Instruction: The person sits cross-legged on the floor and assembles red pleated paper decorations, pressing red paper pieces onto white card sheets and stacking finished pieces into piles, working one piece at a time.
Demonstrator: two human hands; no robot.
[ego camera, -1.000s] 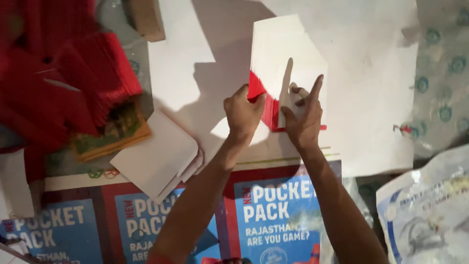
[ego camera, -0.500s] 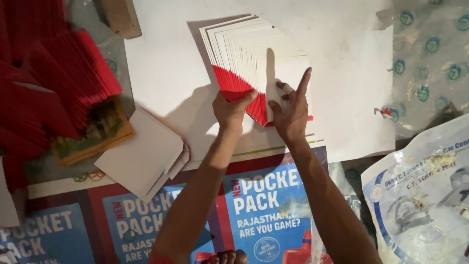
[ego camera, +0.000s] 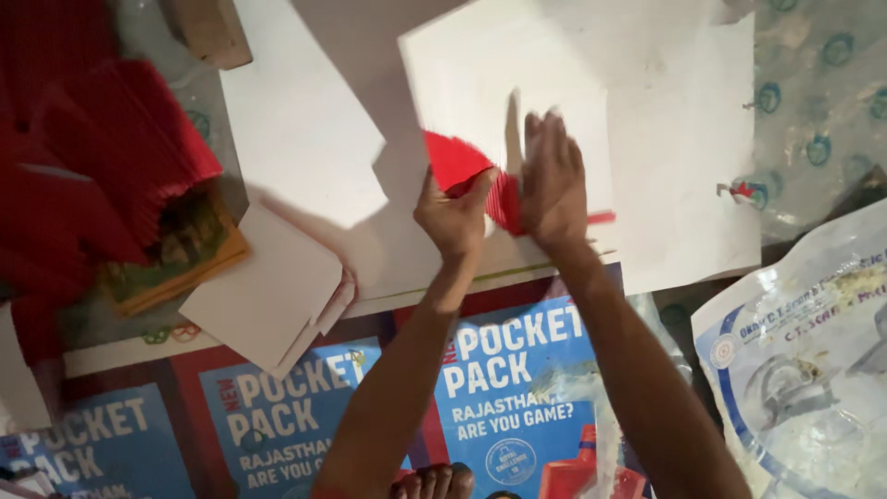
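While both forearms reach up from the bottom of the frame, the left hand (ego camera: 455,214) is closed around the lower edge of a fanned stack of cards (ego camera: 504,120), white on the upper faces and red (ego camera: 453,159) at the pinched corner, thumb over the red part. Right hand (ego camera: 552,180) is flat and open, fingers (ego camera: 547,139) together and extended, palm pressed against the right side of the same stack; not gripping, just bearing on it. Motion blur at the fingertips, so exact finger contact is unclear. Stack sits over a large white sheet (ego camera: 684,166) spread on the work surface, upper centre of the view. A second, smaller pile of white cards (ego camera: 268,296) lies to the left of the hands, well apart, tilted, partly over the sheet's lower left edge. Further left: a big heap of red cards (ego camera: 102,176), with a brownish printed packet (ego camera: 185,249) tucked under its lower right side. Blue and red printed posters (ego camera: 517,379) lie under the forearms along the bottom. A clear printed plastic bag (ego camera: 804,360) sits at lower right. A wooden block (ego camera: 211,32) is at top left, just beside the sheet's edge.
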